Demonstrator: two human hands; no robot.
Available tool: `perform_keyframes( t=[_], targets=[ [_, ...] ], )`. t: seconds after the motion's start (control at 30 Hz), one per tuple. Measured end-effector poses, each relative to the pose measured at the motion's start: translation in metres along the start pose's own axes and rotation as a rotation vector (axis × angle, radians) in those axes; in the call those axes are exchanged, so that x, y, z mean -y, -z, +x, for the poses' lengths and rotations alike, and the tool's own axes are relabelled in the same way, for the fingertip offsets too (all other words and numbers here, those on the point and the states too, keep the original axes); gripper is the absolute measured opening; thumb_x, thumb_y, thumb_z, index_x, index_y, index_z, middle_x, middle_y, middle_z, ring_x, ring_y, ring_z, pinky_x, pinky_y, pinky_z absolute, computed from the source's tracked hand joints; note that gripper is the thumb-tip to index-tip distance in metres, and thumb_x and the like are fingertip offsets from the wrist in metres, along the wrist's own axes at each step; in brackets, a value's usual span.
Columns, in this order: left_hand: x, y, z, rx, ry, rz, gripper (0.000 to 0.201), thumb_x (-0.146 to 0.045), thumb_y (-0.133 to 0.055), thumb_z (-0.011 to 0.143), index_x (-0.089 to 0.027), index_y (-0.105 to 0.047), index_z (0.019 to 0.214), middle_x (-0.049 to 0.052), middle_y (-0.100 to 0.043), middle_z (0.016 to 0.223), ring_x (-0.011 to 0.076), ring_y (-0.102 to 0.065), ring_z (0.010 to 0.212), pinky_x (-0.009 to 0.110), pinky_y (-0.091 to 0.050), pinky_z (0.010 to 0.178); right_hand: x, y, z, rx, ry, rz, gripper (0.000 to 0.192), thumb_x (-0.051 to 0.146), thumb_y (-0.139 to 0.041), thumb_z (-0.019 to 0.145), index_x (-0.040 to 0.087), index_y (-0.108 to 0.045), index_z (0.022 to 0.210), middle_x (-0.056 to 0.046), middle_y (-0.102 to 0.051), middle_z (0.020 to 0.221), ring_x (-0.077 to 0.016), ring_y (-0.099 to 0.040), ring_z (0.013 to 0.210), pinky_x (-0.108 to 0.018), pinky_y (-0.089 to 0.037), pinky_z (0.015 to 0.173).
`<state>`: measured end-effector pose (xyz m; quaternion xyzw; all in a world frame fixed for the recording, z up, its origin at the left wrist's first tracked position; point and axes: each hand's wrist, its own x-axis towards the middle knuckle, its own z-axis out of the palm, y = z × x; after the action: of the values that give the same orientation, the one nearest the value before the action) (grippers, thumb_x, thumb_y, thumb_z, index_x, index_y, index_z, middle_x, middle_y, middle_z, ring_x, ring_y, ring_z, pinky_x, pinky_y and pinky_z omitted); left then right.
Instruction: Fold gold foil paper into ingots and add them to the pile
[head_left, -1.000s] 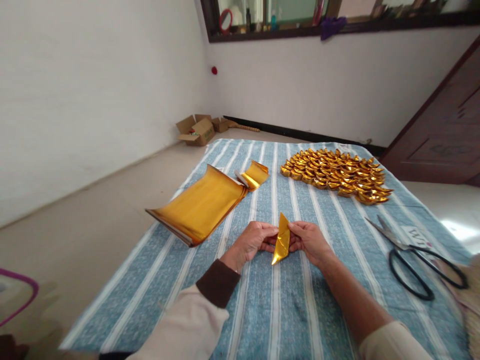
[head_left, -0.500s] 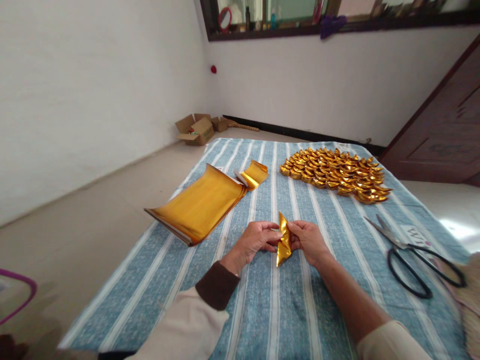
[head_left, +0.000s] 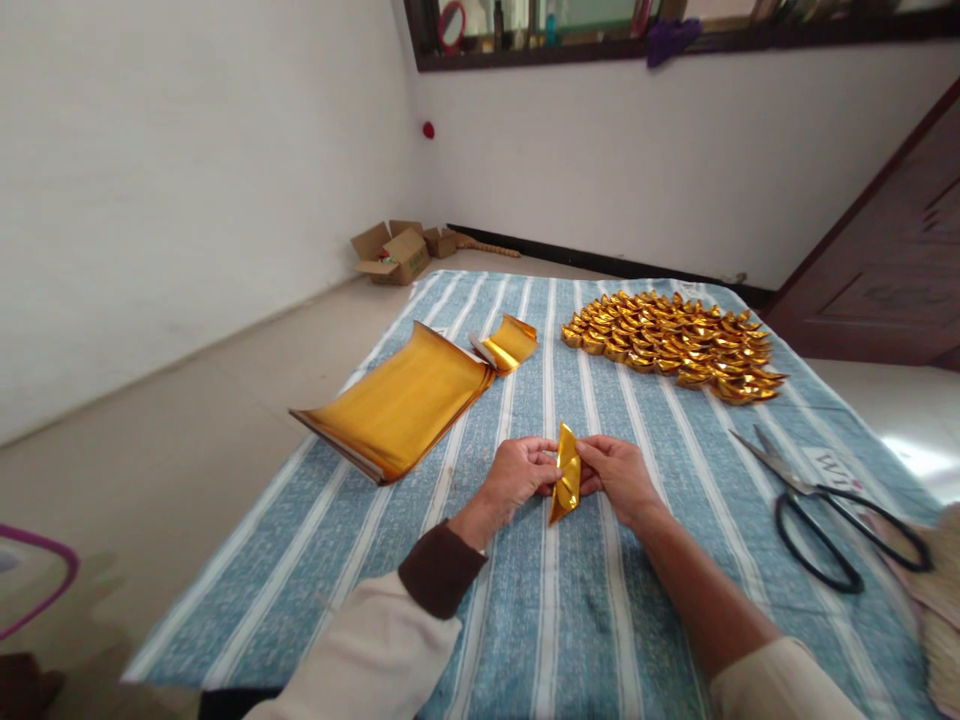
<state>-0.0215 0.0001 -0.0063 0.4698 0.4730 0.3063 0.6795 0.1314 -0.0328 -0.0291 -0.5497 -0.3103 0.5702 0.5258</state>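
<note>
A small folded piece of gold foil paper [head_left: 566, 483] stands on edge between my two hands, just above the blue striped cloth [head_left: 570, 620]. My left hand [head_left: 514, 475] pinches its left side and my right hand [head_left: 619, 478] pinches its right side. To the left lies a stack of flat gold foil sheets [head_left: 397, 405] with a curled loose sheet [head_left: 510, 345] at its far end. A heap of several finished gold paper ingots [head_left: 675, 345] rests at the far right of the cloth.
Black-handled scissors [head_left: 825, 510] lie on the cloth at the right. Open cardboard boxes [head_left: 394, 255] sit on the floor by the far wall. A dark wooden door [head_left: 885, 250] stands at the right, and a purple-rimmed object [head_left: 37, 585] is at the left edge.
My fingers have kept working the folded gold piece, which has turned and narrowed slightly between my hands. The view has shifted a little; nothing else moved.
</note>
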Motion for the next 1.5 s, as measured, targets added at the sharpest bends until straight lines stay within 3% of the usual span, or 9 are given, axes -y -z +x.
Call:
perform_keyframes(
  t=[0.23, 0.53, 0.67, 0.9, 1.1, 1.5],
  targets=[
    [0.000, 0.000, 0.001, -0.025, 0.005, 0.066, 0.029, -0.004, -0.075, 0.065, -0.011, -0.070, 0.092, -0.001, -0.067, 0.063, 0.0090, -0.059, 0.049, 0.020, -0.047, 0.051, 0.001, 0.003, 0.001, -0.052, 0.067, -0.174, 0.028, 0.043, -0.070, 0.068, 0.016, -0.067, 0.075, 0.001, -0.063, 0.052, -0.0119, -0.056, 0.043, -0.020, -0.042, 0.038],
    [0.011, -0.001, 0.009, -0.036, -0.072, 0.269, 0.031, -0.005, -0.071, 0.066, -0.014, -0.072, 0.096, -0.004, -0.064, 0.060, 0.0099, -0.055, 0.046, 0.020, -0.040, 0.047, -0.005, 0.011, 0.004, -0.189, 0.385, -0.715, 0.016, 0.035, -0.063, 0.076, 0.022, -0.071, 0.079, 0.003, -0.059, 0.053, -0.0146, -0.052, 0.050, -0.027, -0.038, 0.055],
    [0.013, 0.001, 0.011, -0.019, -0.098, 0.320, 0.031, -0.009, -0.071, 0.068, -0.014, -0.072, 0.099, -0.002, -0.066, 0.064, 0.0128, -0.059, 0.053, 0.022, -0.041, 0.050, -0.009, 0.012, 0.005, -0.212, 0.422, -0.754, 0.025, 0.033, -0.063, 0.077, 0.021, -0.071, 0.097, 0.002, -0.061, 0.060, -0.0159, -0.054, 0.054, -0.028, -0.040, 0.060],
    [0.017, 0.003, 0.013, -0.009, -0.162, 0.379, 0.026, -0.011, -0.071, 0.068, -0.016, -0.073, 0.094, 0.000, -0.068, 0.065, 0.0146, -0.061, 0.057, 0.023, -0.042, 0.055, -0.010, 0.021, 0.012, -0.124, 0.610, -0.811, 0.035, 0.028, -0.060, 0.080, 0.023, -0.068, 0.114, -0.007, -0.066, 0.097, -0.0204, -0.062, 0.083, -0.031, -0.048, 0.072],
    [0.018, 0.004, 0.015, 0.017, -0.242, 0.449, 0.024, -0.016, -0.071, 0.070, -0.016, -0.074, 0.094, 0.000, -0.068, 0.066, 0.0157, -0.062, 0.059, 0.024, -0.044, 0.057, -0.010, 0.021, 0.017, -0.035, 0.623, -0.753, 0.035, 0.024, -0.058, 0.081, 0.023, -0.068, 0.114, -0.007, -0.068, 0.098, -0.0205, -0.062, 0.087, -0.032, -0.049, 0.075],
    [0.015, 0.002, 0.012, 0.009, -0.296, 0.595, 0.026, -0.012, -0.064, 0.074, -0.014, -0.073, 0.099, 0.002, -0.073, 0.074, 0.0168, -0.068, 0.068, 0.024, -0.051, 0.063, -0.009, 0.018, 0.017, -0.058, 0.622, -0.684, 0.026, 0.022, -0.057, 0.078, 0.020, -0.073, 0.098, -0.004, -0.070, 0.084, -0.0174, -0.061, 0.071, -0.031, -0.047, 0.069]
  ],
)
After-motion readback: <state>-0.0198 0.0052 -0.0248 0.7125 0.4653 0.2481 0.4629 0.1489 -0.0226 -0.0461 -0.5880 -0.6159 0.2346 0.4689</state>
